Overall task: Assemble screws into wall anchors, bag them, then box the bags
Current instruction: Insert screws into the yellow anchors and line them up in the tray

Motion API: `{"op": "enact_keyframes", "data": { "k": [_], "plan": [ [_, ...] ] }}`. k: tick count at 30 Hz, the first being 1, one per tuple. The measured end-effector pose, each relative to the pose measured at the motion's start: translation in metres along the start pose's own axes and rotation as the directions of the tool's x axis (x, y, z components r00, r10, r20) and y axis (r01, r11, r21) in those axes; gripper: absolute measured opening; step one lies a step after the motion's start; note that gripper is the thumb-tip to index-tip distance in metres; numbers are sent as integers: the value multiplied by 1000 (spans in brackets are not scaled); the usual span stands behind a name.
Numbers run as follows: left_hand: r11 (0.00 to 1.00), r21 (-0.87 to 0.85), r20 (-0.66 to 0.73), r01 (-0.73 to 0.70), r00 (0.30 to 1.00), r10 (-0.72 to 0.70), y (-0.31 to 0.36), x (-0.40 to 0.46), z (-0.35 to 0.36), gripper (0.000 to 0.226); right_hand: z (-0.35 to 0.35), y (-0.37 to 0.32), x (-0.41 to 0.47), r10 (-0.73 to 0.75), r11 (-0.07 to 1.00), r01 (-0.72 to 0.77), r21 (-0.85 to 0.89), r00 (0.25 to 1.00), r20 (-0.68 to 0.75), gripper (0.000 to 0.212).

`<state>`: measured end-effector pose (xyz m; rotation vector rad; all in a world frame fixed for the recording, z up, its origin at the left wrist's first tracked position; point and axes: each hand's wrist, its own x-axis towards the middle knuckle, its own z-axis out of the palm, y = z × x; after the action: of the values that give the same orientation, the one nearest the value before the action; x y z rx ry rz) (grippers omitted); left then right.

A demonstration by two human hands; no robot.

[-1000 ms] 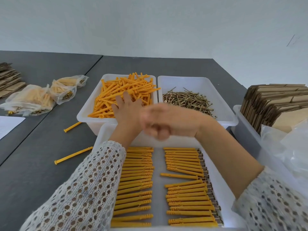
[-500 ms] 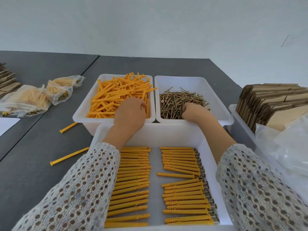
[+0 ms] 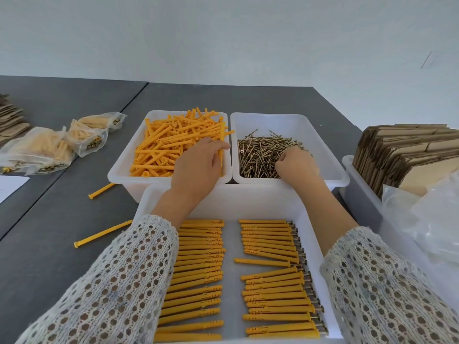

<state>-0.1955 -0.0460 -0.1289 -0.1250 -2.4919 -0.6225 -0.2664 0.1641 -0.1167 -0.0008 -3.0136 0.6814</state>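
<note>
A white bin (image 3: 119, 173) holds a loose heap of orange wall anchors (image 3: 169, 142). My left hand (image 3: 198, 167) rests in that bin, fingers closed around one upright orange anchor (image 3: 220, 155) at the bin's right wall. Beside it a second white bin (image 3: 332, 155) holds brass screws (image 3: 258, 152). My right hand (image 3: 296, 165) is curled into the screw pile; what its fingers hold is hidden. In front, a white tray (image 3: 231, 202) carries two rows of assembled anchors (image 3: 270, 281) with screw heads pointing right.
Two loose anchors (image 3: 101, 234) lie on the grey table (image 3: 37, 256) left of the tray. Filled plastic bags (image 3: 37, 150) sit at the far left. A bin with folded cardboard boxes (image 3: 407, 155) and clear plastic bags (image 3: 432, 219) stands at the right.
Both hands moved apart from over the tray's far edge into the bins. The left hand closed on an anchor; the right hand dug into the screws.
</note>
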Motion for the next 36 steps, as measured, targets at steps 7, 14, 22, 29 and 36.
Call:
{"op": "enact_keyframes", "data": {
  "k": [7,14,22,29,36],
  "plan": [
    [997,17,-10,-79,997,79,5,-2,-3,17,0,-4,-10,-11,990,49,131,961,-276,23],
    [997,-17,-21,-79,997,79,4,-1,-1,14,1,-14,-15,-57,988,112,104,901,-429,31],
    [995,-78,13,-62,998,64,-3,1,3,23,-1,-34,-27,-140,890,325,320,863,-485,13],
    [993,-76,39,-85,995,88,-2,3,1,22,-1,-44,-33,-5,710,326,624,889,-458,10],
    [994,-60,22,-95,995,97,1,2,0,18,-5,-42,-35,44,705,325,631,867,-496,9]
  ]
}}
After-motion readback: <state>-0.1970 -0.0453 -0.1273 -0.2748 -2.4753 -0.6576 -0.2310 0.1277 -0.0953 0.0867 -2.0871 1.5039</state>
